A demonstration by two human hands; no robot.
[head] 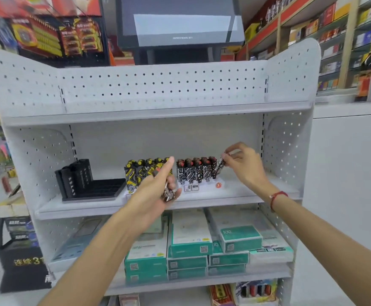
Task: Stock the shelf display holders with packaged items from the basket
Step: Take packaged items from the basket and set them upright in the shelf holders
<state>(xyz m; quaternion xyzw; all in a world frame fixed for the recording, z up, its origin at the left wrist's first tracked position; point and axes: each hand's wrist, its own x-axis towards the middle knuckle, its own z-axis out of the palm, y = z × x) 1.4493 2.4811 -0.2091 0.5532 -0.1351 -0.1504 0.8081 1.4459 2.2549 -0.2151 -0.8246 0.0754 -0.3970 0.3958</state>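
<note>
Right hand [243,161] pinching patterned lighter [220,165] at right end of holder row [198,171]; left hand [158,184] gripping lighter bundle [169,192] over shelf front edge [114,208].

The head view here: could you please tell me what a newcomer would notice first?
Probably the two hands at the middle shelf: the right hand pinches a red-and-black patterned item at the right end of a row, while the left hand holds more of them. Left of that row stand yellow-and-black items, then a black holder.
</note>
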